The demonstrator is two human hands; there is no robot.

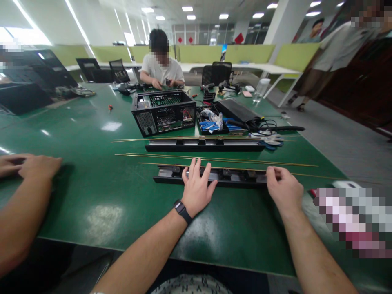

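Observation:
A long black rail (pixel 239 176) with several small black blocks lies across the green table (pixel 101 179) in front of me. My left hand (pixel 197 185), with a dark watch at the wrist, rests flat on the rail's middle, fingers stretched out. My right hand (pixel 283 185) grips the rail's right end with curled fingers. Thin brass rods (pixel 214 158) lie just beyond the rail, one running past my right hand. A second black rail (pixel 205 145) lies farther back.
An open black computer case (pixel 163 111) and a tray of tools (pixel 212 120) stand behind the rails, with cables (pixel 269 124) to the right. Another person's hands (pixel 27 165) rest at the left. A person sits across the table; others stand at right.

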